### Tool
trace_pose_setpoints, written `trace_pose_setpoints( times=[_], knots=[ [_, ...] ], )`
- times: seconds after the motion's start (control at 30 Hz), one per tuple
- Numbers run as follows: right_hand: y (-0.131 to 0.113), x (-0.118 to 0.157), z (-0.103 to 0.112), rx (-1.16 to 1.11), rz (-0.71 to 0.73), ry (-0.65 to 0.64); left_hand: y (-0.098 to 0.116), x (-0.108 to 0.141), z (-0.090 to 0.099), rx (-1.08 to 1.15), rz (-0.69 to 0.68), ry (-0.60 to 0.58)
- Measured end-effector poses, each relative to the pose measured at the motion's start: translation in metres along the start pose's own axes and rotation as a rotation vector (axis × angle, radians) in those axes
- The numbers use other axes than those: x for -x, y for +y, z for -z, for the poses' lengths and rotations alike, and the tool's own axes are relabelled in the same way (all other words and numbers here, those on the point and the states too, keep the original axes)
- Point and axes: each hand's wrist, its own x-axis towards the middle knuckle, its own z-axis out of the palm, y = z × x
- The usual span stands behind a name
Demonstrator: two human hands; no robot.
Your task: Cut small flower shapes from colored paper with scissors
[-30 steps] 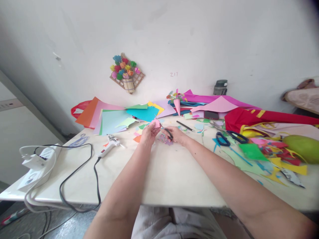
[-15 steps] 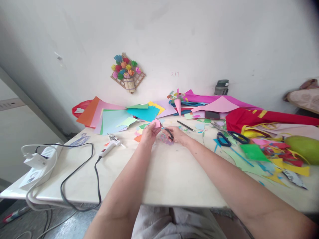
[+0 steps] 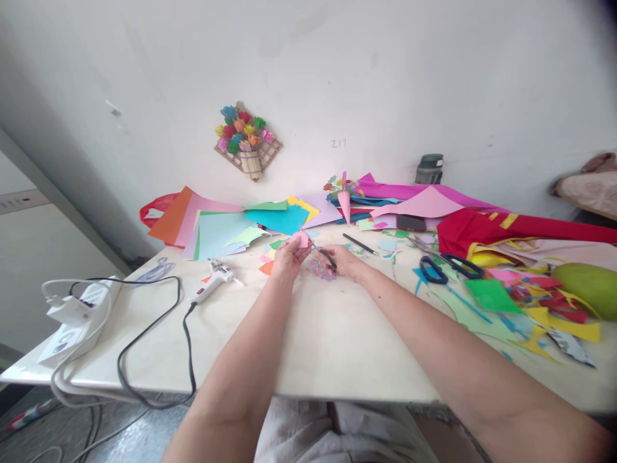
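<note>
Near the middle of the table, my left hand (image 3: 290, 256) pinches a small piece of pink paper (image 3: 303, 240) between thumb and fingers. My right hand (image 3: 341, 262) is closed round the dark handles of a small pair of scissors (image 3: 328, 259). Their blades point up and left, against the right edge of the pink paper; whether they are parted I cannot tell. Small paper scraps (image 3: 322, 271) in pale colours lie on the table beneath both hands.
A glue gun (image 3: 209, 288) with its cord lies left, beside a power strip (image 3: 80, 321). Coloured paper sheets (image 3: 224, 231) lie along the back. A pen (image 3: 360, 244), large blue-handled scissors (image 3: 446, 269), red cloth (image 3: 506, 228) and a green fruit (image 3: 585, 289) are on the right.
Almost nothing differs. The pink paper and the left fingers have shifted very slightly; the scissors stay beside the paper.
</note>
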Motion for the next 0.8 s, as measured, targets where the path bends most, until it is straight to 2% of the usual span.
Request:
trace_pose_setpoints(
  times=[0.8],
  knots=[
    [0.0014, -0.0005, -0.0007, -0.011, -0.012, -0.021, -0.0035, -0.0063, 0.0062, -0.029, -0.019, 0.012]
  ],
)
